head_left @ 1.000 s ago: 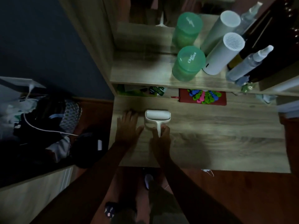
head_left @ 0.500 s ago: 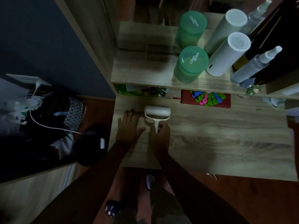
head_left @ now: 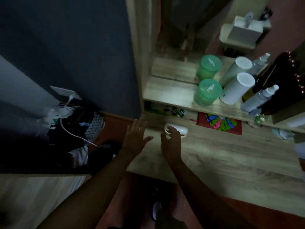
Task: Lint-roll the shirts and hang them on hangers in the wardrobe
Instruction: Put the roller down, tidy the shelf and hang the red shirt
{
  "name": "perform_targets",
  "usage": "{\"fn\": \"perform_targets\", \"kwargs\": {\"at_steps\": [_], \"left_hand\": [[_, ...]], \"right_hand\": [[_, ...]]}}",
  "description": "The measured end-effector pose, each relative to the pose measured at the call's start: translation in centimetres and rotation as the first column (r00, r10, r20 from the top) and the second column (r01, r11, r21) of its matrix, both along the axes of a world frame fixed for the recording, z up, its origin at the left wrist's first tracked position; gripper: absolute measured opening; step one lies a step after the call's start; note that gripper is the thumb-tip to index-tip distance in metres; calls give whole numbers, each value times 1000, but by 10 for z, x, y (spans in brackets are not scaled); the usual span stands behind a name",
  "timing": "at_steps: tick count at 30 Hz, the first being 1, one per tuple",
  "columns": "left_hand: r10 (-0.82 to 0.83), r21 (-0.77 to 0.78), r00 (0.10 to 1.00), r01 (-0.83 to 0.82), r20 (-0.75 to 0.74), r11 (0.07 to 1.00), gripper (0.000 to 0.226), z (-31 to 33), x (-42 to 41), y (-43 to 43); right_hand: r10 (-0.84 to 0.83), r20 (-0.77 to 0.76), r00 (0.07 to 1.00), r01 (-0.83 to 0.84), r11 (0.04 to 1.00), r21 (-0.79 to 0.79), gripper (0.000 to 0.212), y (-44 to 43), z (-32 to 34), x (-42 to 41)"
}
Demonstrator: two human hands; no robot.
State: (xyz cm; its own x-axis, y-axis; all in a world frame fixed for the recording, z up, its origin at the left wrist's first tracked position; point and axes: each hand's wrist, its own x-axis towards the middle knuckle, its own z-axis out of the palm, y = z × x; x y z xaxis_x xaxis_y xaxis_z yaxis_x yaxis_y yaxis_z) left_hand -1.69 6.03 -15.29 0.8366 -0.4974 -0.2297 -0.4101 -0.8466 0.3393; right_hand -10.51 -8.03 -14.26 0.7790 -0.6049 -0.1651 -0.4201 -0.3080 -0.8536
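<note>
Forearms reach in from the bottom edge over a wooden table (head_left: pixel 231 159). The left hand (head_left: pixel 134 139) hovers at the table's left edge, palm down, fingers straight and spread, holding nothing. The right hand (head_left: pixel 171 143) is beside it, fingers loosely curled and thumb apart, covering the near side of the lint roller (head_left: pixel 179 128); motion blur prevents telling whether it grips the handle. The lint roller lies crosswise on the table near its back left corner, just below the shelf (head_left: pixel 165 93). To its right sits a red tray (head_left: pixel 203 120) of coloured clips. On the shelf stand a green jar (head_left: pixel 207 92), a white cylinder (head_left: pixel 237 88) and a spray bottle (head_left: pixel 259 100), repeated in the mirror (head_left: pixel 178 30) behind. A heap of clothes (head_left: pixel 71 129) lies left of the table
</note>
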Motion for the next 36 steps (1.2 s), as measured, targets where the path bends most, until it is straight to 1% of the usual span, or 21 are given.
{"fn": "perform_targets", "kwargs": {"at_steps": [2, 4, 5, 7, 9, 11, 13, 15, 17, 19, 22, 25, 26, 27, 28, 30, 32, 33, 34, 36], "left_hand": [[64, -60, 997, -62, 34, 996, 92, 36, 9, 44], [98, -52, 972, -89, 213, 995, 83, 79, 21, 100], [145, -62, 947, -132, 285, 989, 76, 103, 25, 131], [247, -115, 882, -218, 403, 969, 71, 160, 26, 198], [354, -164, 794, -314, 494, 935, 67, 222, 15, 266], [426, -219, 680, -372, 597, 902, 64, 285, -3, 334], [465, -273, 545, -398, 698, 876, 65, 349, -32, 401], [464, -302, 413, -399, 784, 866, 63, 411, -67, 461], [422, -295, 285, -399, 861, 869, 62, 470, -105, 513], [334, -242, 181, -397, 925, 885, 61, 522, -142, 554], [234, -173, 82, -451, 969, 876, 64, 582, -189, 602], [169, -135, 12, -546, 986, 827, 67, 627, -222, 652], [154, -125, 1, -579, 988, 806, 69, 639, -230, 667], [157, -119, 9, -614, 987, 780, 73, 650, -238, 681], [182, -111, 39, -661, 982, 742, 81, 659, -244, 694], [265, -54, 143, -785, 954, 617, 103, 674, -254, 718], [348, 40, 231, -878, 908, 478, 123, 684, -261, 742], [400, 65, 255, -900, 880, 431, 126, 687, -264, 754], [447, 76, 272, -909, 852, 410, 124, 690, -266, 763], [490, 79, 299, -904, 819, 420, 107, 695, -267, 779]], "right_hand": [[147, 59, 987, -146, 989, -20, 39, 31, 38, 22], [324, 163, 932, -308, 944, -118, 42, 72, 85, 48], [408, 226, 884, -378, 911, -166, 45, 98, 112, 60], [542, 354, 762, -483, 840, -247, 43, 154, 171, 80], [638, 445, 629, -572, 767, -291, 37, 214, 234, 90], [702, 512, 494, -631, 695, -344, 36, 277, 296, 95], [742, 581, 335, -650, 628, -427, 36, 340, 355, 93], [761, 623, 182, -649, 569, -505, 35, 402, 407, 84], [773, 633, 44, -649, 504, -570, 35, 460, 458, 69], [769, 634, -75, -638, 452, -624, 36, 512, 504, 51], [746, 622, -239, -573, 409, -710, 37, 580, 564, 25], [772, 538, -338, -528, 318, -788, 41, 628, 613, 2], [784, 502, -367, -516, 277, -810, 43, 642, 626, -2], [794, 465, -391, -502, 239, -831, 43, 654, 637, -5], [805, 428, -410, -481, 208, -852, 44, 666, 648, -7], [838, 347, -421, -421, 159, -893, 46, 689, 664, -9], [889, 240, -391, -375, 84, -923, 51, 708, 672, -8], [908, 189, -375, -367, 42, -929, 54, 717, 675, -6], [921, 147, -362, -362, 6, -932, 58, 726, 675, -4], [937, 78, -340, -336, -44, -941, 67, 743, 675, 1]]}}
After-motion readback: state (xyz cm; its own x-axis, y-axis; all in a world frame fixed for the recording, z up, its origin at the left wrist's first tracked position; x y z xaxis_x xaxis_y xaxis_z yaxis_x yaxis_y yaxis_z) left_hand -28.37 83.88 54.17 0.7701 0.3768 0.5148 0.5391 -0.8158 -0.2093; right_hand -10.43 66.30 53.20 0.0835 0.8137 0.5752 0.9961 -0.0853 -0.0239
